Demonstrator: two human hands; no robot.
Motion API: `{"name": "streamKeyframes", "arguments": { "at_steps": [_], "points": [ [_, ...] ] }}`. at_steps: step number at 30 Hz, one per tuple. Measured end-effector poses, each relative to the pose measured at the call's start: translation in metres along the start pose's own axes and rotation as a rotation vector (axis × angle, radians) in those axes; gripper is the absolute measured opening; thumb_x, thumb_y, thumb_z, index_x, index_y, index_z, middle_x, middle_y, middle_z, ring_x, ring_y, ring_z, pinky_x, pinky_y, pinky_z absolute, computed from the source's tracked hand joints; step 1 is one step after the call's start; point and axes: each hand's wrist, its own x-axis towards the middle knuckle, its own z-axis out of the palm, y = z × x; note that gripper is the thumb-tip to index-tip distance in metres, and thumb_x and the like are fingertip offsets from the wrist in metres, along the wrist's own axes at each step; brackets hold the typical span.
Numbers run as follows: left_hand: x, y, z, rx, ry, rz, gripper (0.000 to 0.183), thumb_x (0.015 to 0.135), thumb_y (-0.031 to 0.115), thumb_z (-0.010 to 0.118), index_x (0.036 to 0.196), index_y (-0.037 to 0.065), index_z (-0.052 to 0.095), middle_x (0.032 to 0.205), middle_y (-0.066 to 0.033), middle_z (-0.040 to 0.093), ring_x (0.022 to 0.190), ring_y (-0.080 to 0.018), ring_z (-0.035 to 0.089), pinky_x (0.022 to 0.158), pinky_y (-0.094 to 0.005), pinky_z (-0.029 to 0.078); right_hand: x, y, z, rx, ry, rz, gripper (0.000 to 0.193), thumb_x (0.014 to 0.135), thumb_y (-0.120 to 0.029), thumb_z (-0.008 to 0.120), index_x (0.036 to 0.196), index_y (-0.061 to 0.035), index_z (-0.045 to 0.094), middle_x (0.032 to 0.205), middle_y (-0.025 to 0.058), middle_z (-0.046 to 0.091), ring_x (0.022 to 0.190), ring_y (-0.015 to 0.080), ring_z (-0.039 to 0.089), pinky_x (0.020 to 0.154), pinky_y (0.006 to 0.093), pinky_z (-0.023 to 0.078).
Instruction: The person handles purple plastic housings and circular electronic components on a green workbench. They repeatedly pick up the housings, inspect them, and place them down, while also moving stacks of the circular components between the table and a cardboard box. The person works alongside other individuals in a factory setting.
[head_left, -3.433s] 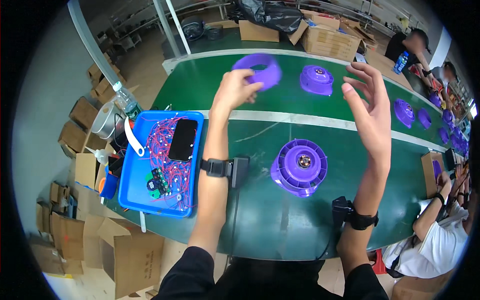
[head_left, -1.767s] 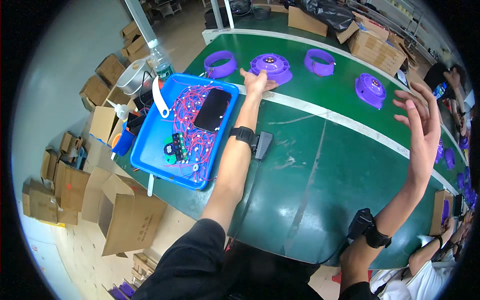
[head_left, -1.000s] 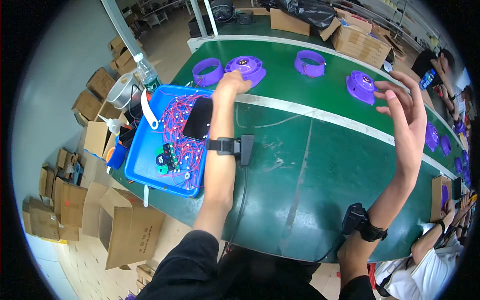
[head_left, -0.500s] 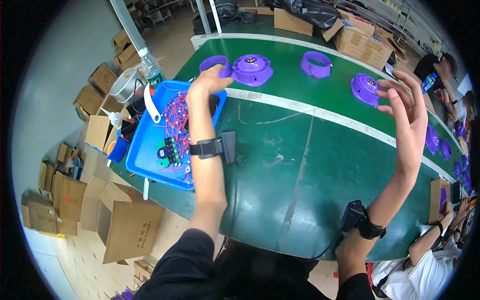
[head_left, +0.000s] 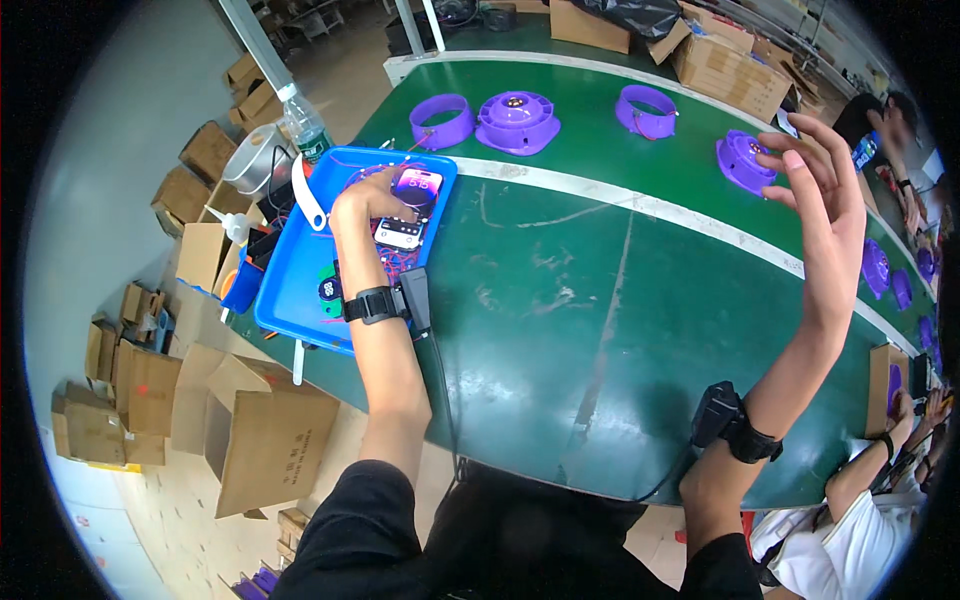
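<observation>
My left hand (head_left: pixel 368 200) is over the blue tray (head_left: pixel 282 300), its thumb and fingers apart across a phone (head_left: pixel 418 190) with a lit screen. Whether a fingertip touches the screen I cannot tell. Around the phone lie red and blue thin wires (head_left: pixel 405 260) and a round green-and-black part (head_left: pixel 330 290), partly behind my wrist. My right hand (head_left: pixel 820 190) is raised, fingers spread and holding nothing, its fingertips overlapping a purple domed housing (head_left: pixel 743 160) in the picture. Farther back on the green table stand another domed housing (head_left: pixel 517 122) and two purple rings (head_left: pixel 441 121) (head_left: pixel 646 110).
A water bottle (head_left: pixel 303 122) and a white curved strip (head_left: pixel 306 194) are by the tray's left side. An open carton (head_left: pixel 270 440) stands left of the table (head_left: pixel 530 330). At the right, other people work beside more purple parts (head_left: pixel 875 268). Cartons (head_left: pixel 730 75) sit beyond the far edge.
My left hand has moved from near the far-left ring back over the tray. The phone's screen, dark before, now shows lit. My right hand stays raised in much the same pose.
</observation>
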Motion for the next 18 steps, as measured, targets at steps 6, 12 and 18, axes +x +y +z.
{"name": "streamKeyframes", "arguments": {
  "at_steps": [6, 12, 18],
  "points": [
    [0.016, -0.005, 0.013, 0.08, 0.055, -0.016, 0.1, 0.06, 0.024, 0.085, 0.146, 0.01, 0.036, 0.141, -0.0187, 0.047, 0.132, -0.0308, 0.044, 0.109, -0.0363, 0.035, -0.001, 0.002, -0.002, -0.013, -0.002, 0.001, 0.034, 0.095, -0.017, 0.058, 0.124, -0.0002, 0.054, 0.106, 0.0121, 0.067, 0.096, 0.0146, 0.062, 0.079, 0.0252, 0.049],
    [0.009, -0.016, 0.0, -0.026, 0.271, -0.056, 0.078, 0.079, 0.035, 0.072, 0.144, 0.009, 0.038, 0.137, -0.0202, 0.051, 0.128, -0.0315, 0.049, 0.107, -0.0375, 0.038, 0.0, -0.002, 0.001, 0.01, 0.001, -0.001, 0.031, 0.095, -0.017, 0.058, 0.121, 0.0001, 0.055, 0.105, 0.0114, 0.067, 0.095, 0.0142, 0.061, 0.079, 0.0253, 0.049],
    [0.008, 0.093, 0.02, -0.19, 0.229, 0.403, 0.039, 0.086, 0.016, 0.065, 0.123, 0.006, 0.056, 0.102, -0.0127, 0.067, 0.089, -0.019, 0.065, 0.078, -0.0324, 0.053, 0.001, 0.007, -0.003, 0.014, 0.021, -0.009, 0.016, 0.094, -0.015, 0.058, 0.092, 0.0004, 0.057, 0.097, 0.0098, 0.066, 0.089, 0.0116, 0.06, 0.077, 0.025, 0.048]
  ]
}}
